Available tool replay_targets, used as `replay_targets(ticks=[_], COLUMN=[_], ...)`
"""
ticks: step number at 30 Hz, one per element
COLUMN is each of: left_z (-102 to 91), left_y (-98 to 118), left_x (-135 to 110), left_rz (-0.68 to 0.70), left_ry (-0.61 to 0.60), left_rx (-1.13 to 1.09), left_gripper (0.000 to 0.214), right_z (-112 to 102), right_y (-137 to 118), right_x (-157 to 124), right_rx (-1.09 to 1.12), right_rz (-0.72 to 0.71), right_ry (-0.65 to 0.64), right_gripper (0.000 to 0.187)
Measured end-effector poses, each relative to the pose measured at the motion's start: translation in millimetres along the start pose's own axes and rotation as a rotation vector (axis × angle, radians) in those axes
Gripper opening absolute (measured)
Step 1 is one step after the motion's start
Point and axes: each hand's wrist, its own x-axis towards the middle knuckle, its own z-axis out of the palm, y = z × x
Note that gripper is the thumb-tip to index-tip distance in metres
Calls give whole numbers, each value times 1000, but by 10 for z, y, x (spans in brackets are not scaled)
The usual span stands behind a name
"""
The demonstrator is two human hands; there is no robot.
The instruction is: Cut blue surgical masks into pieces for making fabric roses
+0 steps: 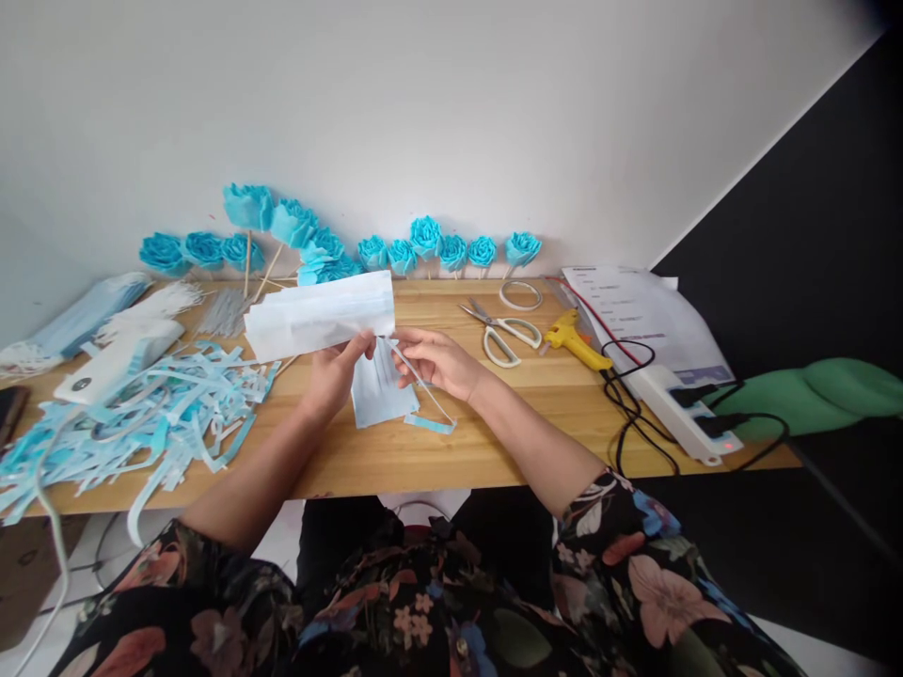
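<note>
- my left hand: thumb and fingers pinched on the lower edge of a pale sheet, near its right end. the sheet is raised above the table, its long free part reaching left. with so small a hold, the sheet could sag or twist.
- my right hand: fingers bent beside that edge, around a thin strip that runs down toward the table. whether they pinch the strip tightly, i cannot tell. a sideways tug here could, i judge, tear the sheet's edge.
- below my hands: a second pale blue piece lies on the table, partly hidden by my fingers. the strip hangs close beside it, so the two could catch and drag together.
- behind the sheet: blue flowers on sticks, along the wall. whether the sheet touches any, i cannot tell; a careless lift could knock one.
- to the left: a loose heap of strips, some over the table's edge. a sweep of my forearm could pull them down.
- to the right: scissors with blades apart, and a yellow glue gun. reaching without looking risks a nick or, if it is hot, a burn.
</note>
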Motion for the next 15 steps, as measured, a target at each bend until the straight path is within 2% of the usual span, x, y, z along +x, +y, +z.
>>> replay_targets(ticks=[2,4,6,10,12,15], left_z=[13,30,47,61,54,29], left_y=[24,53,78,65,20,-42], left_x=[-16,-40,-68,-97,-79,-13], left_rz=[-3,-10,-10,-7,-9,27], left_ry=[-8,-38,-104,-208,-159,53], left_rx=[6,27,50,48,24,-102], left_gripper=[36,34,33,38,40,41], right_z=[17,45,65,50,34,36], right_y=[-15,-19,-2,55,68,63], right_x=[-2,-6,-9,-7,-6,-12], right_rx=[-1,-50,-151,-368,-439,-517], right_rz=[53,40,-61,-276,-327,-361], right_ry=[10,39,139,367,418,467], right_gripper=[30,42,49,46,42,41])
